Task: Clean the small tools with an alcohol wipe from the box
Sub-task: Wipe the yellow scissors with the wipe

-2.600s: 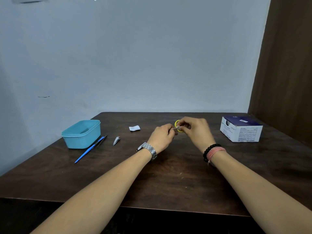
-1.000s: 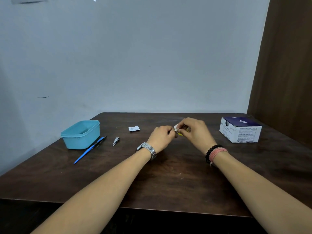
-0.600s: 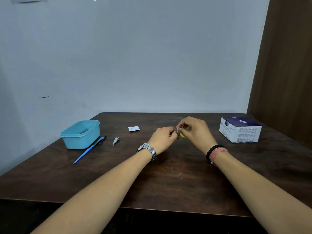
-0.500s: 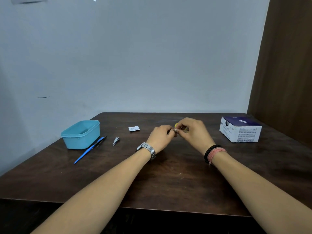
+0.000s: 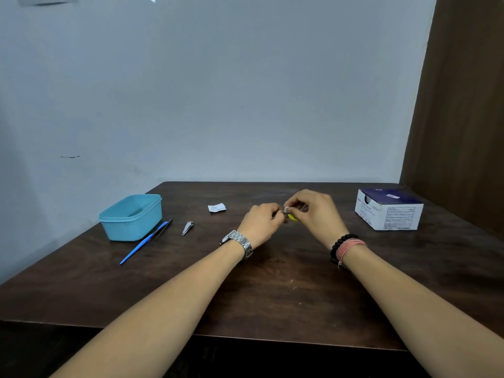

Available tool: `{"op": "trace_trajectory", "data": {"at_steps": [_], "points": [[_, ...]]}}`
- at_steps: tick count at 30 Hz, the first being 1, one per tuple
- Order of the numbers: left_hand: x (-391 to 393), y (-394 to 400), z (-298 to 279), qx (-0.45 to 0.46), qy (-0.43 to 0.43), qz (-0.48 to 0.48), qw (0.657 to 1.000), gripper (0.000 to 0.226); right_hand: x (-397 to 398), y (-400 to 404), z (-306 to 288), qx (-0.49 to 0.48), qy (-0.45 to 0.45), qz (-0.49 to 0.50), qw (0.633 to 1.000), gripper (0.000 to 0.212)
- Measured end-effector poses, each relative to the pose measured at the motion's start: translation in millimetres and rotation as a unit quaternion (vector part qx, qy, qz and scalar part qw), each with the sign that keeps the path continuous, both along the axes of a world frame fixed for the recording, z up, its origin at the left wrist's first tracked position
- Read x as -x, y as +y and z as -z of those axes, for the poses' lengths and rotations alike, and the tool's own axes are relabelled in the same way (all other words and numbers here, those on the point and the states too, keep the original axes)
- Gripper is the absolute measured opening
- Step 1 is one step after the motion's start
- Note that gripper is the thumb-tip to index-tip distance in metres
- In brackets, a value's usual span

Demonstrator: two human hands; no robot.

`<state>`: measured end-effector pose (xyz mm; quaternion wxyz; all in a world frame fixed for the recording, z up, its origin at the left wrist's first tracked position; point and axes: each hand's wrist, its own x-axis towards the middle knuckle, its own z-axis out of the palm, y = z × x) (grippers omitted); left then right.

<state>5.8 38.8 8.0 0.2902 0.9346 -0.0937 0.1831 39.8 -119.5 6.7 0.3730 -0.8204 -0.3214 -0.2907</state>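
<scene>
Above the table's middle, my left hand [image 5: 260,223] and my right hand [image 5: 316,211] meet fingertip to fingertip. Between them is a small yellow-handled tool [image 5: 293,217], of which only a sliver of yellow shows. My left hand grips one end of it. My right hand pinches a small white alcohol wipe [image 5: 286,210] against the tool. The purple and white wipe box [image 5: 388,212] stands at the right. A metal nail clipper [image 5: 188,228], a blue stick tool [image 5: 141,245] and a thin black tool [image 5: 165,226] lie at the left.
A teal plastic container [image 5: 131,216] sits at the far left of the dark wooden table [image 5: 272,296]. A torn white wipe packet [image 5: 216,208] lies behind the clipper. A grey wall backs the table, and a brown panel rises at the right.
The hands stay together over the same spot. The right hand's fingers have shifted along the tool, and the yellow handle, earlier a visible ring above the fingers, now shows only beneath them.
</scene>
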Motion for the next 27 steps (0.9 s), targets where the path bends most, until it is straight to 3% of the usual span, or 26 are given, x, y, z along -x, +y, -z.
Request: {"op": "trace_trajectory", "data": {"at_steps": [7, 11, 17, 21, 27], "points": [[-0.3, 0.5, -0.6, 0.009, -0.011, 0.002, 1.000, 0.031, -9.0, -10.6, 0.0, -0.038, 0.007, 0.067, 0.997, 0.009], [4.0, -4.5, -0.4, -0.035, -0.016, 0.028, 0.999, 0.026, -5.4, -7.8, -0.6, -0.041, 0.022, 0.037, 0.998, 0.009], [-0.4, 0.3, 0.4, 0.004, -0.007, -0.006, 1.000, 0.027, -3.0, -0.8, 1.0, -0.012, 0.020, -0.004, 1.000, 0.011], [-0.9, 1.1, -1.6, 0.028, -0.015, -0.023, 0.999, 0.030, -7.0, -4.8, 0.8, -0.038, 0.022, 0.031, 0.999, 0.008], [4.6, -6.0, 1.9, -0.042, -0.005, 0.046, 0.998, 0.025, -4.7, -8.3, -2.1, -0.070, 0.022, 0.046, 0.996, 0.010]]}}
